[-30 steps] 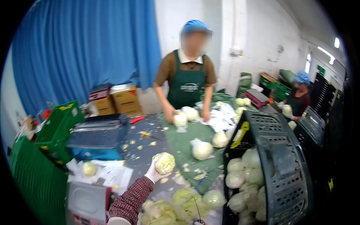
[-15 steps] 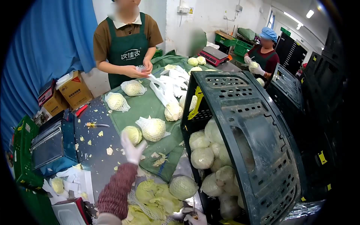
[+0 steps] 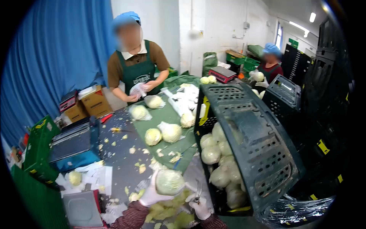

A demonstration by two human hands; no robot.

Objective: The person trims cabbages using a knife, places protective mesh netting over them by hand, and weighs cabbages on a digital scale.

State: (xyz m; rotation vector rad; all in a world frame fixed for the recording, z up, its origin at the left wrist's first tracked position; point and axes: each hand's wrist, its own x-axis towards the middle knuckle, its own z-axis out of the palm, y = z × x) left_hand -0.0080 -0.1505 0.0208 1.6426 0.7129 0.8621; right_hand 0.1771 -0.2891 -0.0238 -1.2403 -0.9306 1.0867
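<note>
My left hand (image 3: 151, 194), in a white glove, is closed round the side of a pale green cabbage (image 3: 170, 182) in a fine net or wrap, above a heap of loose outer leaves (image 3: 167, 209). To its right, my gloved right hand (image 3: 201, 208) grips a small knife (image 3: 198, 192) with a thin, curved metal blade pointing up. The blade is apart from the cabbage. A trimmed cabbage (image 3: 153, 136) and a netted cabbage (image 3: 170, 132) sit side by side on the green cloth (image 3: 187, 150) beyond.
A dark crate (image 3: 251, 133) holding several wrapped cabbages stands at my right. Across the table a co-worker (image 3: 139, 72) handles a netted cabbage (image 3: 139, 90); another person (image 3: 270, 66) works farther back. A yellow-handled tool (image 3: 116, 129) and leaf scraps lie on the table. A scale (image 3: 82, 208) is at lower left.
My left hand has left the trimmed cabbage on the cloth, come back toward me and taken hold of the cabbage near the crate. My right hand with the knife has risen further into view.
</note>
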